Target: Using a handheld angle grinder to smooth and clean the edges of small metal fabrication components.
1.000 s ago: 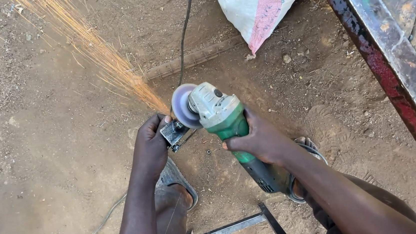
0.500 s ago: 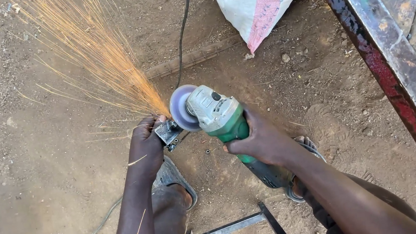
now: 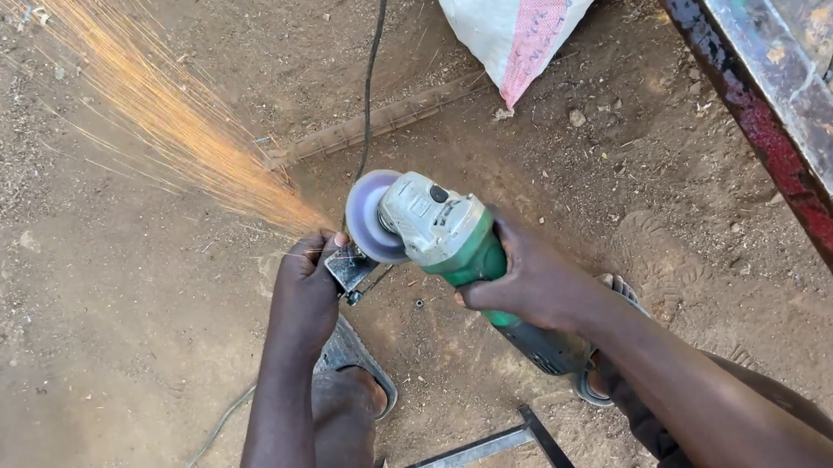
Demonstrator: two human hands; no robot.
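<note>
At the frame's centre, the right hand point(image 3: 531, 284) gripped a green angle grinder point(image 3: 458, 250) whose disc touched a small metal piece point(image 3: 351, 268) clasped by the left hand point(image 3: 304, 299), sparks point(image 3: 165, 115) flying toward the upper left.

Dirt ground point(image 3: 93, 322), dry, pebbled, shoe prints at right. White sack point(image 3: 517, 9) with pink stripe at top, resting on dirt. Ribbed rod point(image 3: 377, 125) lying flat just left of sack's lower tip. Black cable point(image 3: 372, 67) crossing over rod, running off top edge. Rusty red-painted beam point(image 3: 779, 132) slanting down right side. Grey sandals point(image 3: 352, 355), one on each foot. Thin grey wire point(image 3: 200, 454) trailing lower left. Metal frame point(image 3: 466, 453) at bottom edge, black bar angled against it.
</note>
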